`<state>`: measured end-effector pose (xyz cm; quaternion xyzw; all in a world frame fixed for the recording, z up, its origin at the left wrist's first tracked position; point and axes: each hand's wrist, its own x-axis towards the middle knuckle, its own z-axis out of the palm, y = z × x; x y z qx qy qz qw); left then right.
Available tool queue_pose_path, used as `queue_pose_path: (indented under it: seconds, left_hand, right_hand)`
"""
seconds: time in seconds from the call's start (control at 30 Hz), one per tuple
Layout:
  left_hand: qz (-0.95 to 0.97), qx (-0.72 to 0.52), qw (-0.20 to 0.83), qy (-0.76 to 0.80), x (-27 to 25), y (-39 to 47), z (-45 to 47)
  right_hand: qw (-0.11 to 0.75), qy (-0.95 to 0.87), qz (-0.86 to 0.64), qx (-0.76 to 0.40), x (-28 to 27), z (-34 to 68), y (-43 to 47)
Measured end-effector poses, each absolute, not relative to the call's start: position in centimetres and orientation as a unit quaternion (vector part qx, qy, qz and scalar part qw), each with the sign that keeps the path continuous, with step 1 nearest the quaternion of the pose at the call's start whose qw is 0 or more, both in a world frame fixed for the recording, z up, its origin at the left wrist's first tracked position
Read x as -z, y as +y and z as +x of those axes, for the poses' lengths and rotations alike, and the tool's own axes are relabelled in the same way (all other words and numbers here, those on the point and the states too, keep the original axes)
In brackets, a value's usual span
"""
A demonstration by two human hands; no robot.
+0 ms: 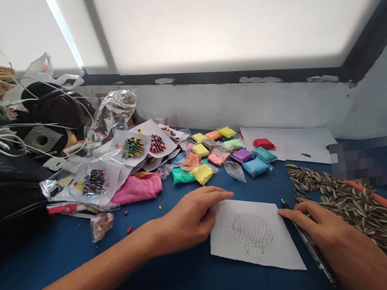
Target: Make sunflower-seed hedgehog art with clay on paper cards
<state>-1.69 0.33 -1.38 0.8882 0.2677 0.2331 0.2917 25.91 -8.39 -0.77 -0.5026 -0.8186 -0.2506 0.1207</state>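
A sheet of white paper (218, 240) lies at a slant on the blue table, with a pencil-like drawing of a round, spiky animal, resembling a hedgehog, on it. Over its upper left corner rests my left hand (193, 217), fingers stretched out and thumb bent by the left edge. My right hand (328, 231) is at the opposite side, its index fingertip at the upper right corner and its other fingers loosely bent. A pen (313, 253) lies between the paper and my right hand, partly beneath the fingers. Striped sunflower seeds (368, 220) spread beyond that hand.
Packets of coloured clay (242, 155) lie behind the paper. White sheets bearing seed-and-clay figures (133, 147) and a pink cloth (138, 187) are at left. Another white sheet (288, 143) lies by the wall. An orange stick (379, 197) rests among the seeds. A black bag (1, 198) stands far left.
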Motion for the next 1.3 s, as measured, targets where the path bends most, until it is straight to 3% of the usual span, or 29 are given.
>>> queue_pose_path:
  seconds: [0.3,0.57,0.73,1.3]
  left_hand:
    - [0.892,-0.244,0.242,0.294,1.9,0.8,-1.6]
    - [0.936,-0.072,0.225,0.26,-0.1,-0.3,-2.1]
    - [0.939,-0.06,0.233,0.244,0.1,-0.3,-2.3]
    - [0.942,-0.07,0.244,0.217,0.4,-0.7,-2.4]
  right_hand:
    - [0.099,-0.82,-0.498,0.266,1.1,25.9,-8.5]
    - [0.06,-0.829,-0.44,0.34,1.4,27.4,-8.0]
    - [0.053,-0.822,-0.437,0.36,1.0,27.1,-8.0]
    - [0.023,-0.829,-0.479,0.287,0.1,26.8,-8.7]
